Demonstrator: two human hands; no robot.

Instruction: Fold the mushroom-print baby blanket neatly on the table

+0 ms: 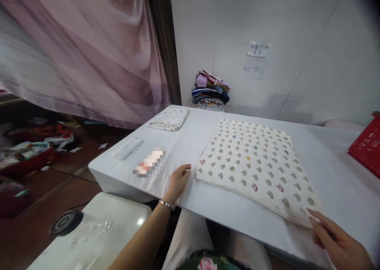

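A folded cream cloth (249, 159) printed with grey and coloured mushrooms lies flat in front of me, its layers showing along the front edge. My right hand (335, 238) is at its near right corner, fingers bent and pinching that corner. Just off the cloth's near left corner, my left hand (179, 179) hovers low over or rests on the table, which I cannot tell. Its fingers are loosely stretched and hold nothing.
The white table (326, 159) also bears a smaller folded cloth (170, 119), a pale case (128, 148) and a blurred-out item (150, 162). Stacked clothes (210, 90) stand behind, a red basket (368, 143) at right. A white stool-like surface (118, 218) carries a clear bottle (86, 224).
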